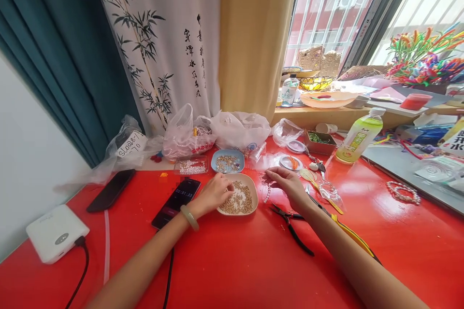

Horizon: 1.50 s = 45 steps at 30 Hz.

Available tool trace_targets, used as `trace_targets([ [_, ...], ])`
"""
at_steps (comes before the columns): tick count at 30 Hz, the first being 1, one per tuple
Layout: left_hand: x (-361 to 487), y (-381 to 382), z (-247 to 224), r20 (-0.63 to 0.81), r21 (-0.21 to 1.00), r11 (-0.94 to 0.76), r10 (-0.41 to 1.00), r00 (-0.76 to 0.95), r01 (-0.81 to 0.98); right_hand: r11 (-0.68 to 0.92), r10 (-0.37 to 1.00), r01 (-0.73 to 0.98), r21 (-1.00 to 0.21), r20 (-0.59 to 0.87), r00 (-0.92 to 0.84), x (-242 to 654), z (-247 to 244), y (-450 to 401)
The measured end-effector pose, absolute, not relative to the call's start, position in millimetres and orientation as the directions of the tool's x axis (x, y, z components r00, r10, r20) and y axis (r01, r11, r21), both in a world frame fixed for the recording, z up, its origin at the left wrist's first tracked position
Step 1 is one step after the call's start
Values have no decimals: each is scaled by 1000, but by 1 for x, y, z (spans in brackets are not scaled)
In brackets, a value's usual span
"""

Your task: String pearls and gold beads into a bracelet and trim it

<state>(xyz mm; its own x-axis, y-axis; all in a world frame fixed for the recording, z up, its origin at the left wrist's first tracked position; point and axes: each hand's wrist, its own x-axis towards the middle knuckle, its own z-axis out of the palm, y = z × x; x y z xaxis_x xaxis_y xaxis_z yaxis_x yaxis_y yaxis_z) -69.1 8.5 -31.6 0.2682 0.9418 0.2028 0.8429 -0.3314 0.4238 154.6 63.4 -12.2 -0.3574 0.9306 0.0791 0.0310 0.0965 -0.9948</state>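
My left hand (213,194), with a pale bangle at the wrist, is over the left rim of a cream dish (255,203) of small gold beads (239,196). Its fingers are pinched together; anything between them is too small to make out. Right of the dish, my right hand (284,183) is closed at the fingertips on a strand of pink beads (267,193), which hangs down toward the red table. Black-handled pliers (290,224) lie just below my right hand. A blue dish (227,161) with mixed beads stands behind the cream one.
A lit phone (176,203) lies by my left forearm, a dark phone (111,190) and white box (57,233) farther left. Yellow-handled pliers (355,236) lie beside my right forearm. Plastic bags (241,128) stand behind the dishes. A green drink bottle (360,136) and bead bracelets (403,192) are at right.
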Motion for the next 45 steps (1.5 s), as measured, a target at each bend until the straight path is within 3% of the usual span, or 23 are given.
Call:
trace_targets([
  [9,-80,17,-23,236,459,-269,956,175,847,55,931,30,-998,41,-362,152,-18,64],
  [20,-72,16,-32,175,615,-301,953,247,729,68,941,15,-998,59,-333,148,-21,65],
  [24,-61,11,-24,152,746,-265,961,232,611,140,945,47,-989,119,-306,148,-18,62],
  [30,-40,10,-15,127,947,-174,975,185,269,257,904,82,-963,210,-372,142,0,58],
  [39,-14,36,-11,46,987,-61,994,101,150,207,891,-103,-973,231,-391,127,32,62],
  [45,-6,51,-14,74,987,-87,993,96,136,291,868,-162,-943,331,-371,129,54,71],
])
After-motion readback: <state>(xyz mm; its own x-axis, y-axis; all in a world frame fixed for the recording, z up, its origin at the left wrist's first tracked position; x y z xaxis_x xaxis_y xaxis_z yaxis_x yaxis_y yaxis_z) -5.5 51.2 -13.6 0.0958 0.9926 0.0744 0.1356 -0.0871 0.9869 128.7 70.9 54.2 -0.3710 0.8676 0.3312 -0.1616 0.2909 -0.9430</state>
